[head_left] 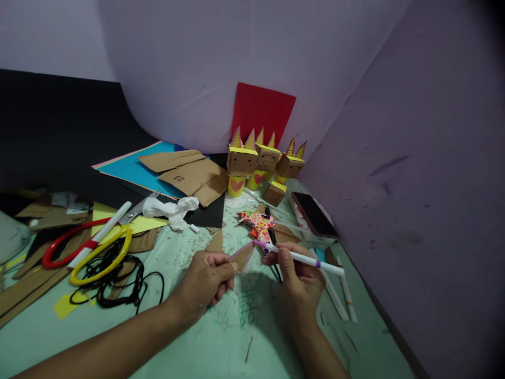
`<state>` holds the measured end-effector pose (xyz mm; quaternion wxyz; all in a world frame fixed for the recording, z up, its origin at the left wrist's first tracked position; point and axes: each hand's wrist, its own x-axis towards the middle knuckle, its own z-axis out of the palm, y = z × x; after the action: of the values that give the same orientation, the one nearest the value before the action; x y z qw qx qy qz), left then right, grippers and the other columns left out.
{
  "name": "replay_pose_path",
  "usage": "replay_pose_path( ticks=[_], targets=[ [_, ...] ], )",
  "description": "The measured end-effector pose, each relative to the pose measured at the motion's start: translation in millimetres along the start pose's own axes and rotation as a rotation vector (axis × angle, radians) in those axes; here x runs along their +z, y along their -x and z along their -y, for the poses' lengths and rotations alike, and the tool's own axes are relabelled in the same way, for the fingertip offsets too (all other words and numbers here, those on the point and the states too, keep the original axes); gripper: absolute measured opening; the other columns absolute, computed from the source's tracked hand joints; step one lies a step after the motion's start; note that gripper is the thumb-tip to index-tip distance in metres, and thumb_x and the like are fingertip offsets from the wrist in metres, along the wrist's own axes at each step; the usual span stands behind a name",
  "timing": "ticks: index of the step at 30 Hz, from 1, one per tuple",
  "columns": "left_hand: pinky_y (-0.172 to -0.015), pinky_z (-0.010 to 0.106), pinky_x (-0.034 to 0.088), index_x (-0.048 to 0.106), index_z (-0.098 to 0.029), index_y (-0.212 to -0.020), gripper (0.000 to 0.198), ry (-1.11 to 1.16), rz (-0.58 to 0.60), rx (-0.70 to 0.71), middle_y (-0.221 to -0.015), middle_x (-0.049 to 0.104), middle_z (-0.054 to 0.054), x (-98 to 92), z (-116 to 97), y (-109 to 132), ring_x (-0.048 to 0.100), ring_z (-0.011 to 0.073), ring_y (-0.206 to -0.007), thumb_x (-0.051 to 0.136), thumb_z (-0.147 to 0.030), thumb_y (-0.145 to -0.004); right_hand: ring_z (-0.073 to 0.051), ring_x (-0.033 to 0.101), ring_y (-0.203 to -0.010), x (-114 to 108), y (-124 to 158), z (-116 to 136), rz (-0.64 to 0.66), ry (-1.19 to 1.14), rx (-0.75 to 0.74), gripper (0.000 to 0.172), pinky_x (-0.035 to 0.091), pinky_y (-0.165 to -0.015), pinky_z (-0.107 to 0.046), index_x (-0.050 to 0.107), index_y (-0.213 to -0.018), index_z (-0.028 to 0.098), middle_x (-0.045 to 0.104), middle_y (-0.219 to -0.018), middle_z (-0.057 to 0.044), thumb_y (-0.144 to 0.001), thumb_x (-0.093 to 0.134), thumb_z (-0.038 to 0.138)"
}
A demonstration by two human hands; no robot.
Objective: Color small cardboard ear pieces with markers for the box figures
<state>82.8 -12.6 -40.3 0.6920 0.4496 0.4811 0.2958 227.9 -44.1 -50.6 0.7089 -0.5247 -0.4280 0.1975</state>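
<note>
From the head view, a pale drape point(252, 52) hangs behind a light green surface point(189, 342) strewn with scraps, and here's the action, front and centre! The left hand point(209, 276) has its fingers pinched narrow on a cardboard triangle point(240, 260), held up over the middle of the surface. The right hand point(302, 284) has its fingers wrapped round a white marker point(305, 258), its purple tip right at the triangle's far corner. So, by my reading, the step in hand is edging that piece in purple (both long sides already show colour). The move calls for a firm pinch and a light tip along the rim.

Look around: another cardboard triangle point(215, 241) lies just beyond the left hand. A floral piece point(258, 223) sits close behind the marker tip, the likeliest thing to get bumped. Off left, scissors point(131, 215) and tangled black cord point(112, 301) crowd the forearm's side, though well apart from the drawing. At the back, box-headed figures point(242, 160) stand before a red sheet point(262, 108); a phone point(314, 215) rests at right.
</note>
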Motion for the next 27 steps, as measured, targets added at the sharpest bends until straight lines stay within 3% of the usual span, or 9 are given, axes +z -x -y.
replay_pose_path(
  ticks=[14,21,27],
  targets=[
    [-0.025,0.015,0.014,0.050,-0.018,-0.045,0.025,0.034,-0.007,-0.016,-0.025,0.035,-0.007,0.8,1,-1,0.023,0.0032,-0.023,0.058,-0.039,-0.058,-0.011,0.061,-0.054,5,14,-5,0.126,-0.028,-0.013,0.006,0.047,-0.053,-0.021,0.067,-0.078,0.019,0.064,-0.059,0.002,-0.077,0.063,0.024],
    [-0.025,0.015,0.014,0.049,-0.018,-0.045,0.025,0.034,-0.019,-0.012,-0.024,0.034,-0.008,0.8,0,0,0.023,0.0034,-0.023,0.058,-0.039,-0.057,-0.011,0.063,-0.052,1,6,-7,-0.017,-0.039,-0.040,0.005,0.051,-0.052,-0.022,0.065,-0.083,0.019,0.066,-0.060,0.003,-0.079,0.062,0.022],
    [-0.025,0.015,0.014,0.050,-0.018,-0.044,0.026,0.027,-0.005,0.009,-0.026,0.036,-0.007,1.3,0,0,0.024,0.0031,-0.023,0.057,-0.038,-0.058,-0.011,0.064,-0.054,3,6,-7,-0.027,-0.017,-0.065,0.007,0.053,-0.052,-0.022,0.065,-0.084,0.018,0.067,-0.061,0.002,-0.079,0.062,0.020]
  ],
)
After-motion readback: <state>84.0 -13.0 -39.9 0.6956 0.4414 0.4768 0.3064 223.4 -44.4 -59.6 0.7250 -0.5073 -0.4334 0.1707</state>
